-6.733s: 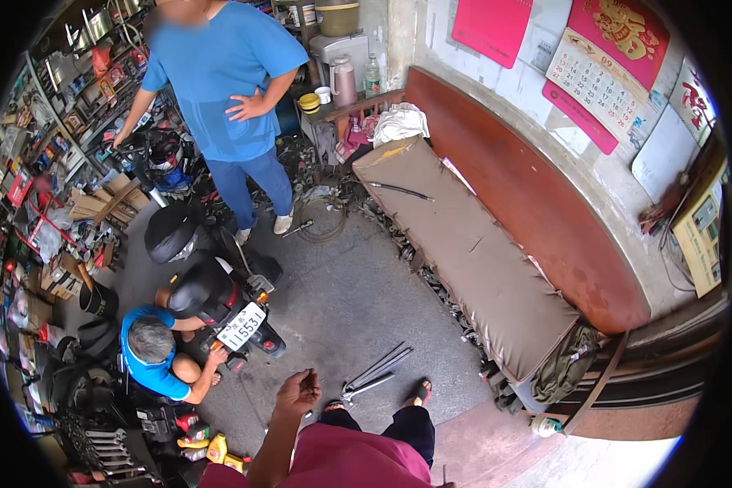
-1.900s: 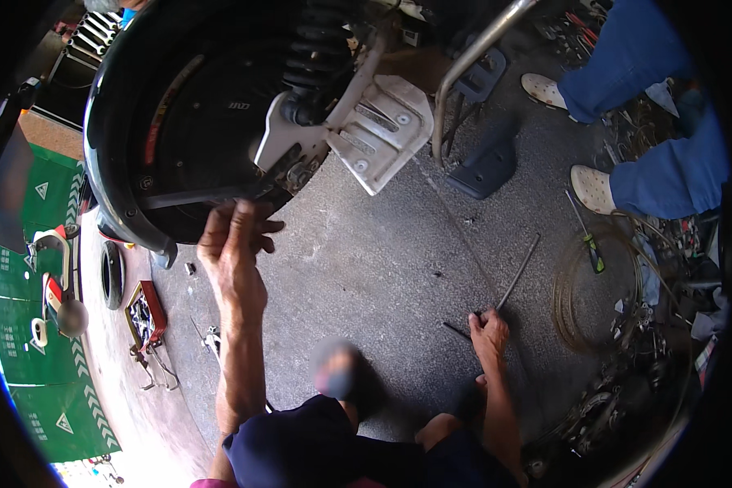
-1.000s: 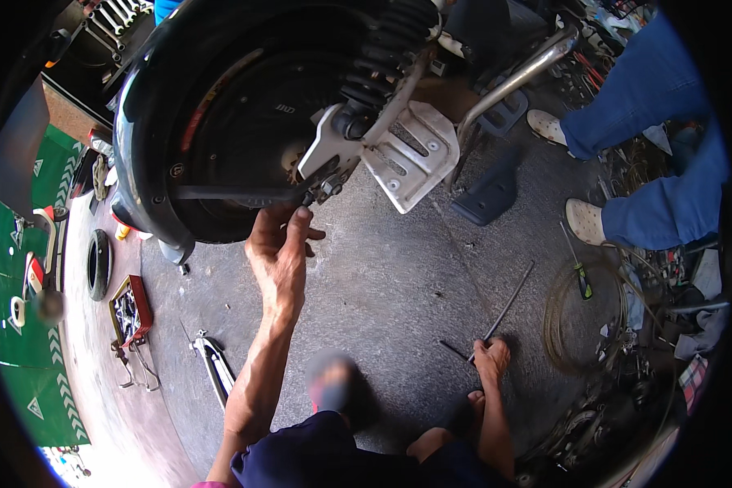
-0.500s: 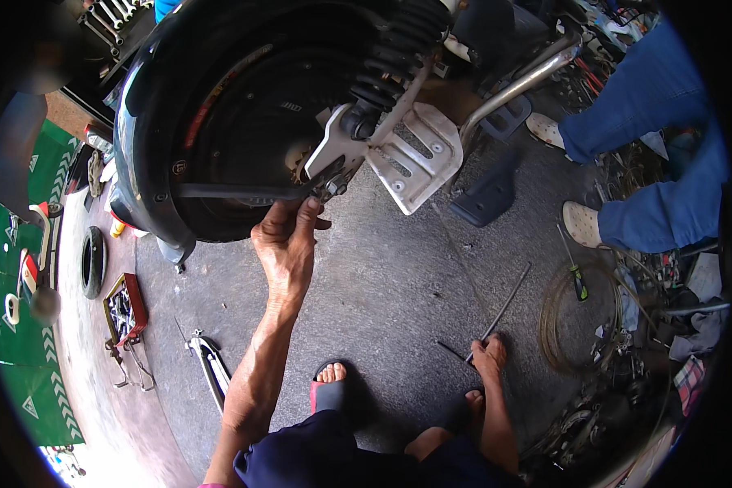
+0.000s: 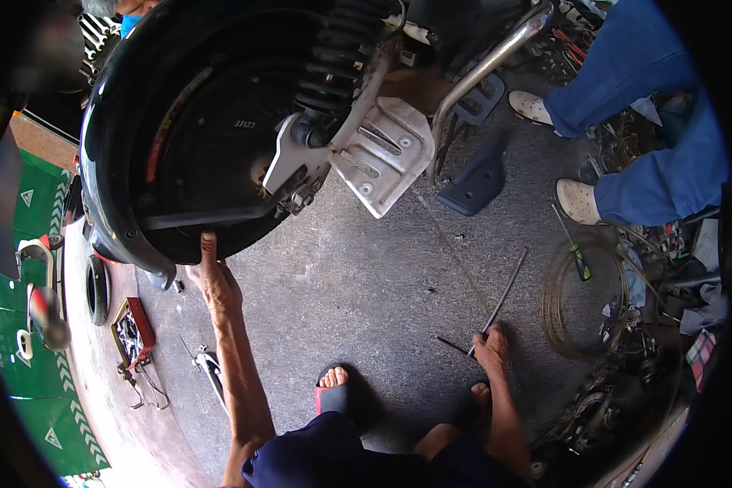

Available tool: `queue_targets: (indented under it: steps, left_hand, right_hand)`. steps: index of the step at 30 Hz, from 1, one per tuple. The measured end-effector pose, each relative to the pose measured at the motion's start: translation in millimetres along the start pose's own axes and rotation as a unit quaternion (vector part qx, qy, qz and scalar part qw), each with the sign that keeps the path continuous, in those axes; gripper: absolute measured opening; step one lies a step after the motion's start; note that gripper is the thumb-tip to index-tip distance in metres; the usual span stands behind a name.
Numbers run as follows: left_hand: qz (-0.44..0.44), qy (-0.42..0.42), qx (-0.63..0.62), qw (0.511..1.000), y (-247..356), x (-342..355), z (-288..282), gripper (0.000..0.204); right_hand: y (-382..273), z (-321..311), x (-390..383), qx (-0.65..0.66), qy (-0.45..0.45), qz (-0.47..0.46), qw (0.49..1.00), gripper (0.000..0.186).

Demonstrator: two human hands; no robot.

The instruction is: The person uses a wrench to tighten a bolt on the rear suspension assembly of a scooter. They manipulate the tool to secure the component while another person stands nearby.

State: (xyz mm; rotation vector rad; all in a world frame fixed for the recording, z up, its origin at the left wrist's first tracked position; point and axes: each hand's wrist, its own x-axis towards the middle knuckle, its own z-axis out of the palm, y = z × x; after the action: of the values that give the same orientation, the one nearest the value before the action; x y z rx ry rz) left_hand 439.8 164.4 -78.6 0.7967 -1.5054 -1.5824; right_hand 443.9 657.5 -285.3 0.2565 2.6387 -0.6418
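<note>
A scooter's black wheel (image 5: 244,163) hangs over the upper left, with a dark fender (image 5: 98,163) round it. My left hand (image 5: 217,289) grips the tyre's lower edge, thumb up on the near side and fingers hidden behind it. Just above the thumb runs a flat black strut (image 5: 203,218), ending near a bolt and nut (image 5: 302,195). Beside the bolt is a silver bracket (image 5: 386,154) below a black coil shock absorber (image 5: 329,73). Low on the right, my right hand (image 5: 491,348) is closed on a T-handle wrench (image 5: 508,283), held near the ground.
A person in blue trousers (image 5: 642,187) stands at right, beside a green-handled screwdriver (image 5: 581,264) and coiled cable (image 5: 549,317). A dark plastic cover (image 5: 473,179) lies centre-right. A red tray of parts (image 5: 142,329) and a loose tyre (image 5: 98,290) are at left.
My left hand has left the bolt area and moved down and left to the tyre's lower edge. The view has shifted, with the scooter now further left. My right hand still holds the wrench.
</note>
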Motion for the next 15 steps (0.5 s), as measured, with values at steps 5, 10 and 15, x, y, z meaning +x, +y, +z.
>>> queue_targets:
  steps: [5,10,15]
  left_hand:
    - [0.023,-0.056,0.01,0.998,-16,17,-6,0.061]
    - [0.06,-0.02,0.0,0.998,-4,7,0,0.054]
    - [0.064,-0.002,0.015,0.998,-8,6,12,0.055]
  right_hand:
    - [-1,3,0,-0.012,0.009,-0.007,1.0,0.035]
    - [-1,1,2,-0.028,-0.009,-0.002,1.0,0.033]
    - [17,5,12,-0.013,-0.03,0.017,0.999,0.035]
